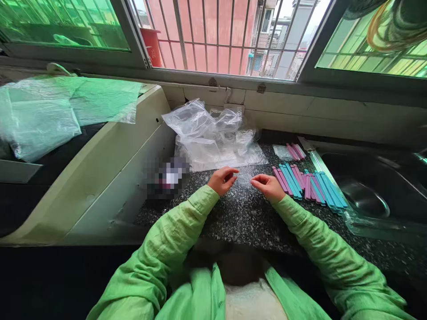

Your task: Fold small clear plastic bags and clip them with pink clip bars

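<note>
My left hand (223, 180) and my right hand (269, 186) face each other over the dark speckled counter, fingertips pinched. Between them stretches a small, thin piece of clear plastic (245, 175), apparently a bag, gripped at its two sides. Its outline is faint against the stone. Just right of my right hand lie rows of flat purple and turquoise sticks (308, 186). A few pink-purple sticks (296, 152) lie behind them, beside a small clear packet (282, 153).
Crumpled clear plastic bags (213, 133) are heaped against the back wall. A sink (363, 195) is at the right. To the left stand a blurred-out object (168, 178) and a cream-coloured raised unit (133, 146) with plastic sheeting (66, 106) on top. A barred window lies behind.
</note>
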Demonstrator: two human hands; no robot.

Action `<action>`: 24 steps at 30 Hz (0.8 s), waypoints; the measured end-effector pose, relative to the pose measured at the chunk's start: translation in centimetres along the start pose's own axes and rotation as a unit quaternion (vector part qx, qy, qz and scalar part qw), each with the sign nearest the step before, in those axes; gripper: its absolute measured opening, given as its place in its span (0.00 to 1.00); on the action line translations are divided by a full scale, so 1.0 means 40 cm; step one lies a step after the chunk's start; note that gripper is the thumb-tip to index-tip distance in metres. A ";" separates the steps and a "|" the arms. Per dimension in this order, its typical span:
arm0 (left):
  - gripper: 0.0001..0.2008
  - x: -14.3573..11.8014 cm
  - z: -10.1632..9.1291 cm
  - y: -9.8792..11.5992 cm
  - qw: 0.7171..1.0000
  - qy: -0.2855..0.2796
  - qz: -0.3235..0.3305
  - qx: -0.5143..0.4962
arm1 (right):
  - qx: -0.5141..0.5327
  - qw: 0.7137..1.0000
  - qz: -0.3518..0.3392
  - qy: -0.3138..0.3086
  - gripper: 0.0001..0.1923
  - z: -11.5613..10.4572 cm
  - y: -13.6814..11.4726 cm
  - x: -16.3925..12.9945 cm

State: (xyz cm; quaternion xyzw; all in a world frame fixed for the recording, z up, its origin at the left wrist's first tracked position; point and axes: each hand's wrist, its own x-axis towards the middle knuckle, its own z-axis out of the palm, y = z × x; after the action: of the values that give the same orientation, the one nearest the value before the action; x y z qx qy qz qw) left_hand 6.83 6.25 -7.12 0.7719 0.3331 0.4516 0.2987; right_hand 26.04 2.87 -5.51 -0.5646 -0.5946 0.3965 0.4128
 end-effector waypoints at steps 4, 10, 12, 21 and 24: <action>0.07 0.005 -0.003 -0.011 0.995 -0.001 0.094 0.031 | 0.008 1.000 0.005 -0.004 0.17 0.003 0.014 0.002; 0.05 0.005 -0.004 -0.005 0.991 -0.004 0.125 0.037 | -0.002 1.000 -0.003 -0.016 0.17 0.000 0.025 0.003; 0.06 0.004 -0.004 -0.002 0.991 -0.008 0.127 0.037 | -0.008 1.000 -0.008 -0.017 0.16 -0.001 0.029 0.002; 0.09 0.004 -0.004 -0.001 0.991 -0.037 0.123 0.034 | -0.045 0.997 -0.063 0.025 0.14 -0.008 0.036 -0.004; 0.09 0.003 -0.003 -0.001 0.990 -0.045 0.133 0.028 | -0.054 0.994 -0.085 0.034 0.12 -0.009 0.032 -0.006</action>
State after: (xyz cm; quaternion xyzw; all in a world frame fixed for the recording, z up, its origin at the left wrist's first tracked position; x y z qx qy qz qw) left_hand 6.77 6.39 -7.03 0.8368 0.2262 0.4427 0.2293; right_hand 26.80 2.68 -6.59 -0.5465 -0.6468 0.3075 0.4341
